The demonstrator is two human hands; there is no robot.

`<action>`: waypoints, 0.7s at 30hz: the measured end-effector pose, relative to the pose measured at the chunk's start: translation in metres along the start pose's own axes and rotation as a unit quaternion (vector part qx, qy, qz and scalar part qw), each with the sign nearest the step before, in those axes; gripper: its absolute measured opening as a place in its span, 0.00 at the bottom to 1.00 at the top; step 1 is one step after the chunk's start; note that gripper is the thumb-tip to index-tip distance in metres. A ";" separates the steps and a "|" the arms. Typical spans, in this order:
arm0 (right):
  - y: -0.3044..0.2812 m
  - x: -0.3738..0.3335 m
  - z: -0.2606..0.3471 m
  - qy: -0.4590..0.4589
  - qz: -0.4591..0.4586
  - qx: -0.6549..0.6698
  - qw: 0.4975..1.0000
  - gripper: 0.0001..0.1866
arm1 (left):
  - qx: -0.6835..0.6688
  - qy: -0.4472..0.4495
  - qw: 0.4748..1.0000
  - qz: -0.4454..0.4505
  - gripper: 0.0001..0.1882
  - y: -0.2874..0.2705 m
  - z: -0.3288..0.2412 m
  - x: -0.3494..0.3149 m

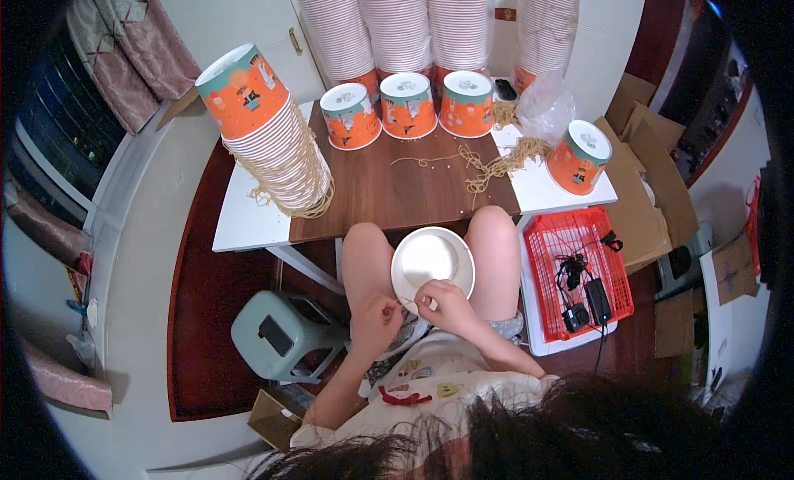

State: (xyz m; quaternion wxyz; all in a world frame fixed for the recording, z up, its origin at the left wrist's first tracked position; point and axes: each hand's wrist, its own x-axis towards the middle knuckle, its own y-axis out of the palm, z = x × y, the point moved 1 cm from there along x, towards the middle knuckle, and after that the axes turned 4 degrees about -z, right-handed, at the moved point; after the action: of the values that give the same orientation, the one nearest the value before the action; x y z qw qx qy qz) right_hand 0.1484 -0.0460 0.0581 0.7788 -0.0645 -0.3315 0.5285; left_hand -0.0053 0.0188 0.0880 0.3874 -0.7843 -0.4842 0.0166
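A white paper bucket (pixel 459 247) rests in my lap between my thighs, its open mouth facing up. At its near rim my left hand (pixel 380 323) is closed in a pinch. My right hand (pixel 445 306) also pinches, at the same rim just to the right. A short piece of thin beige string (pixel 408 302) runs between the fingertips of both hands. Whether the string passes through the bucket's wall, I cannot tell.
On the brown and white table (pixel 364 186) stand several upside-down orange-and-green buckets (pixel 408 116), a leaning stack (pixel 273 157) draped with string, and loose beige strings (pixel 488 165). Tall stacks (pixel 397 33) rise behind. A red basket (pixel 550 256) with cables is right; a grey-green stool (pixel 314 314) left.
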 end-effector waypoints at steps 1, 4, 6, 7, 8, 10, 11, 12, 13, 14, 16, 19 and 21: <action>0.001 -0.001 0.001 0.001 0.000 0.000 1.000 0.05 | 0.000 0.000 1.000 0.001 0.04 0.001 0.004 -0.001; 0.002 -0.003 0.003 0.043 -0.024 0.005 0.999 0.04 | -0.025 -0.024 0.998 0.049 0.03 0.005 0.009 -0.004; 0.004 -0.005 0.003 0.104 -0.058 0.017 0.993 0.03 | -0.030 0.006 0.999 0.027 0.03 0.004 0.001 -0.004; 0.003 -0.005 0.004 0.103 -0.059 0.016 0.993 0.03 | -0.030 0.006 0.999 0.027 0.03 0.004 0.002 -0.004; 0.002 -0.004 0.004 0.115 -0.057 0.020 0.992 0.03 | -0.033 -0.008 0.999 0.036 0.04 0.006 0.005 -0.004; -0.005 -0.001 0.006 0.126 -0.054 0.024 0.990 0.03 | -0.037 -0.021 0.998 0.043 0.04 0.010 0.012 -0.005; -0.011 0.001 0.007 0.074 -0.050 0.000 0.996 0.03 | -0.042 -0.015 0.998 0.035 0.05 0.012 0.016 -0.006; -0.016 0.002 0.009 0.022 -0.045 -0.024 0.998 0.03 | -0.047 -0.008 0.999 0.027 0.07 0.013 0.018 -0.006; -0.019 0.002 0.013 0.022 -0.044 -0.024 0.998 0.03 | -0.047 -0.008 0.998 0.026 0.07 0.014 0.019 -0.006; -0.022 0.002 0.017 0.037 -0.029 -0.001 0.999 0.03 | -0.029 0.009 0.999 0.009 0.08 0.014 0.018 -0.007; -0.027 0.002 0.022 0.052 -0.012 0.022 0.998 0.03 | -0.012 0.026 1.000 -0.009 0.10 0.015 0.016 -0.007; -0.030 0.006 0.028 0.046 0.011 0.034 0.998 0.06 | -0.042 0.062 0.997 -0.017 0.12 0.016 0.012 -0.003; -0.032 0.013 0.031 0.041 0.015 0.069 0.997 0.10 | -0.053 0.105 0.993 -0.009 0.13 0.015 0.002 0.003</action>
State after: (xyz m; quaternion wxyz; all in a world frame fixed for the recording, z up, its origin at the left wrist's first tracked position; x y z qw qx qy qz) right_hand 0.1580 -0.0562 0.1019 0.7865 -0.0373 -0.2613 0.5583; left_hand 0.0072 0.0191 0.0781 0.3945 -0.7967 -0.4480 -0.0950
